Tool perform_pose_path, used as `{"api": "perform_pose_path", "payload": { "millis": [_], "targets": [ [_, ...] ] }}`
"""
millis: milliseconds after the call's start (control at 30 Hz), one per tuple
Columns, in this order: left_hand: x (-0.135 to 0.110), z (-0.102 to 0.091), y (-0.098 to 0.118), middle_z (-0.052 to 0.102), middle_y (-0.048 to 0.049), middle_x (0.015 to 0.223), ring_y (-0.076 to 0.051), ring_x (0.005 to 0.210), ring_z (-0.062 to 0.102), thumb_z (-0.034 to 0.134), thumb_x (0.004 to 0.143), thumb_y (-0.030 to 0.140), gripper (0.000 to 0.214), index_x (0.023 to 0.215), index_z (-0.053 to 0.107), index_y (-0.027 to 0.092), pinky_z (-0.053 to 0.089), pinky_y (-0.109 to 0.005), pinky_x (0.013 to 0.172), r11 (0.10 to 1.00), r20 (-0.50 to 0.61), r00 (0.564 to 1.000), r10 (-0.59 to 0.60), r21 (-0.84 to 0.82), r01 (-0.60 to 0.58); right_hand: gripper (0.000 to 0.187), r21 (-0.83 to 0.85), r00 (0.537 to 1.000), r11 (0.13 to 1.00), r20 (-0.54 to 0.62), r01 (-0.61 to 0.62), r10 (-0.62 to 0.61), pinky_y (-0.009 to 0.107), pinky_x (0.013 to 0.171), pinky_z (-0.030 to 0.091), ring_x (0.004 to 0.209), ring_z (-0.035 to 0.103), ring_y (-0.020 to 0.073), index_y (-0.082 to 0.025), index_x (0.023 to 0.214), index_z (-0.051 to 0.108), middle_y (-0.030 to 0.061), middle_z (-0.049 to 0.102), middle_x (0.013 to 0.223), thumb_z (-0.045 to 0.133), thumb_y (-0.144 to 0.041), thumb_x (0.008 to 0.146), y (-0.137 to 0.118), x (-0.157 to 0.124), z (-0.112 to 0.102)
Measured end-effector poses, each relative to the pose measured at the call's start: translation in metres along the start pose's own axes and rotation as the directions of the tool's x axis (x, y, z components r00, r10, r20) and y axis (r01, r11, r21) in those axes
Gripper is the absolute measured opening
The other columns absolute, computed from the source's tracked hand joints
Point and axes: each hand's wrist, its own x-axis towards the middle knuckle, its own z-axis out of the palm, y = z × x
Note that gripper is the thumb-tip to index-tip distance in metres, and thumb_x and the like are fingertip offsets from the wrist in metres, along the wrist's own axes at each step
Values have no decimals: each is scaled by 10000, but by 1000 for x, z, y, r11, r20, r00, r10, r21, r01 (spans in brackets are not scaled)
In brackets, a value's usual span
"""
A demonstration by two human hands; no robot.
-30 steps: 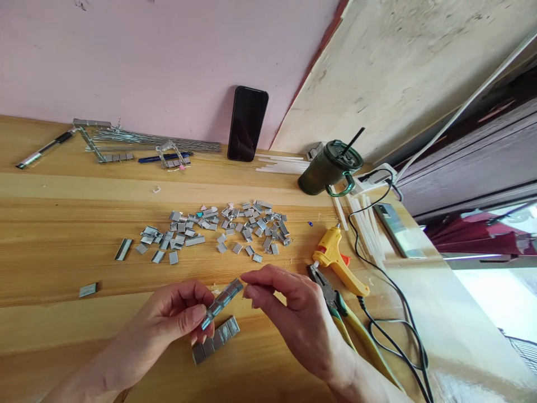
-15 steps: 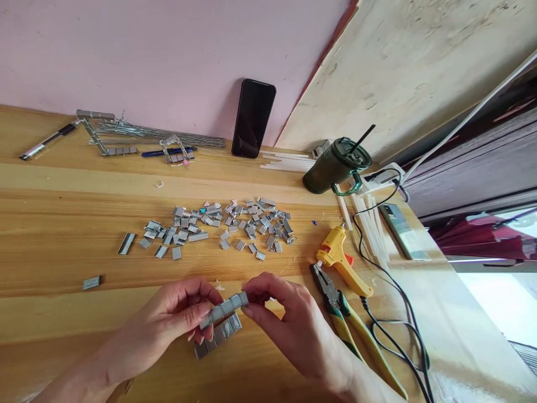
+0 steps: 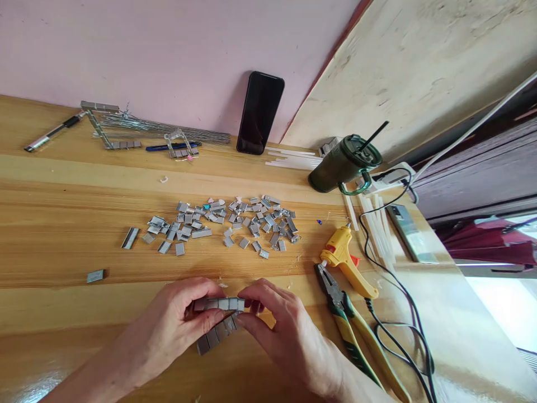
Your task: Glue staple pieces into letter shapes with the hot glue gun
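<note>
A short strip of joined grey metal clips (image 3: 229,304) is held up between my two hands. My left hand (image 3: 184,313) is closed round its left part, thumb in front and fingers behind. At the strip's right end, the thumb and index finger of my right hand (image 3: 281,322) pinch it. Just below, a second strip of grey clips (image 3: 213,337) slants under my left thumb; whether it lies on the table or hangs from the first strip I cannot tell. Beyond my hands is a scattered pile of loose grey metal clips (image 3: 255,224).
On the right lie pliers (image 3: 335,296), a yellow glue gun (image 3: 339,252) with its black cord, and white glue sticks (image 3: 380,224). A dark tumbler (image 3: 344,165) stands behind them. A phone (image 3: 260,112) leans on the wall. Thin metal rods (image 3: 168,129) and a pen (image 3: 54,133) lie back left.
The held strip has turned from slanting to nearly level, and my left hand now covers more of it. My right fingers stay at its right end. The whole view has shifted slightly.
</note>
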Motion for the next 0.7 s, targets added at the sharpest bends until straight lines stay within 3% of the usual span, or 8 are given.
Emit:
{"api": "perform_pose_path", "payload": {
  "millis": [167, 300, 433, 533, 700],
  "targets": [
    [1, 1, -2, 639, -12, 782, -182, 707, 604, 613, 860, 322, 126, 893, 710, 248, 468, -254, 642, 985, -52, 995, 84, 155, -75, 113, 6, 1000, 1000, 6, -10, 10, 233, 623, 479, 637, 607, 129, -219, 855, 648, -22, 646, 739, 616, -115, 824, 0, 3, 1],
    [1, 2, -6, 638, 0, 790, -168, 702, 608, 583, 869, 253, 142, 948, 700, 266, 471, -250, 650, 965, -103, 978, 179, 214, -154, 169, -34, 1000, 999, -5, -30, 30, 231, 638, 492, 665, 633, 133, -230, 967, 649, -26, 663, 755, 640, -136, 826, 1, 2, 2],
    [3, 0, -13, 660, -11, 825, -185, 748, 625, 551, 886, 231, 170, 985, 684, 265, 480, -275, 687, 916, -131, 956, 264, 344, -206, 182, -166, 996, 985, -72, 36, -48, 254, 631, 501, 664, 640, 156, -198, 1004, 630, 4, 667, 764, 637, -151, 829, 5, 4, 6],
    [6, -3, -15, 680, -22, 805, -207, 734, 623, 560, 879, 224, 160, 983, 679, 252, 466, -314, 690, 820, -135, 930, 343, 527, -225, 126, -312, 988, 946, -90, 90, -124, 260, 613, 495, 663, 635, 167, -187, 962, 636, 26, 662, 772, 608, -151, 845, 9, 9, 10],
    [7, -5, -11, 686, -43, 754, -244, 699, 622, 548, 874, 174, 145, 938, 677, 184, 435, -366, 669, 563, -42, 873, 486, 779, -276, 121, -489, 988, 865, -43, 109, -149, 250, 619, 483, 691, 626, 171, -199, 912, 667, 34, 651, 794, 614, -125, 832, 10, 16, 15]
  ]
}}
